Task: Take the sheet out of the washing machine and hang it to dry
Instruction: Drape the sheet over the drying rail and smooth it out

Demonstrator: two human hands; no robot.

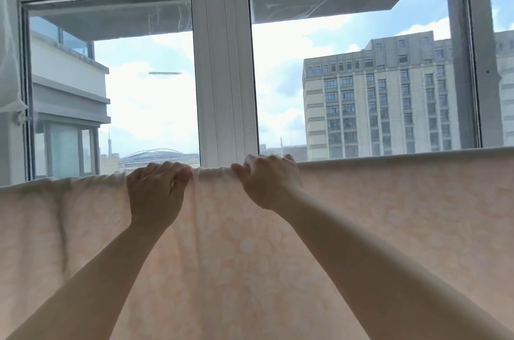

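Both hands (155,192) (271,184) on hung sheet (389,214)

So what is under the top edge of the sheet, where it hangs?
Not visible. The sheet folds over something straight, but fabric and both hands, left and right, cover it. Behind is the window.

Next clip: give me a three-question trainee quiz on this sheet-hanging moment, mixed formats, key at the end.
1. True or false: the left hand hangs idle, away from the sheet.
2. The right hand grips: A) a window handle B) the sheet's top edge C) a clothes peg
3. Fill in: the top edge looks smoother and straighter on the person's ____ side.

Key
1. False; it holds the bunched top edge.
2. B
3. right
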